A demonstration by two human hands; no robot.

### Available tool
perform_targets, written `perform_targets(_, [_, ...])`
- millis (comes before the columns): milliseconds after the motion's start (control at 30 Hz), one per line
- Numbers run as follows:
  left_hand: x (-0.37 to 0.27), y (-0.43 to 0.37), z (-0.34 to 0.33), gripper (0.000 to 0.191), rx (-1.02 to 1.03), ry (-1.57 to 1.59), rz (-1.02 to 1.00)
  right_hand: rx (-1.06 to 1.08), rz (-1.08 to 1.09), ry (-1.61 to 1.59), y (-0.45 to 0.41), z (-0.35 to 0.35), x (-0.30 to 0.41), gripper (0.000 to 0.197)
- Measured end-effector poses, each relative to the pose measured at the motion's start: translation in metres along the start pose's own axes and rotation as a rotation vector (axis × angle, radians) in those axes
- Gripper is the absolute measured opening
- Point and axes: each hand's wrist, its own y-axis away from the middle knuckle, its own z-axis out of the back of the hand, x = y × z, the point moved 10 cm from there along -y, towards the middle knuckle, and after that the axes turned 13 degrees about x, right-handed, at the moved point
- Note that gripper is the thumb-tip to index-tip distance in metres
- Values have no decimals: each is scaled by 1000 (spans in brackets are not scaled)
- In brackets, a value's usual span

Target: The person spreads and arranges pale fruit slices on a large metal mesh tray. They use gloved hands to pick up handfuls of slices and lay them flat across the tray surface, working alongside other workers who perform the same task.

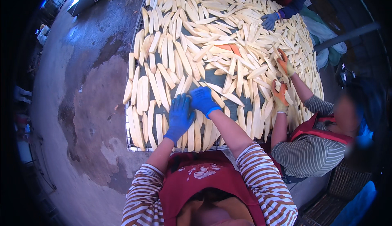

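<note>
Pale strips of a peeled root vegetable [170, 53] cover a dark mat [216, 77] on a wire-edged rack table [147, 149] before me. My left hand [180, 117], in a blue work glove, lies over the strips near the front edge, with its fingers stretched forward. Beside it, touching or nearly so, my right hand [203, 100] is bent in a matching blue glove. Upright strips [187, 85] stand out just beyond the fingertips. Whatever lies under either palm is hidden, and I cannot tell whether a strip is gripped.
At my right, a co-worker's hands in orange-and-cream gloves [280, 96] are among the strips. Across the table, another person's grey-blue glove [269, 21] rests on the pile. Two orange pieces [235, 49] lie mid-table. Wet concrete floor [92, 103] extends to the left; a woven chair [343, 183] stands behind right.
</note>
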Motion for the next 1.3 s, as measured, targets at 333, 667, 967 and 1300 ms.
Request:
perform_targets(333, [-62,-59,8,51,-18,52,-128,-749,-455,-12,89,113,-151,84])
perform_targets(667, [-88,-158,-80,41,425,-327,-371,-511,-140,-729,76,95,-236,104])
perform_targets(967, [-34,-146,11,45,-43,-99,-314,3,-219,-190,85,14,-129,90])
perform_targets(1300, [-76,-124,-7,39,-24,38,-296,-588,-562,-783,147,66,-205,89])
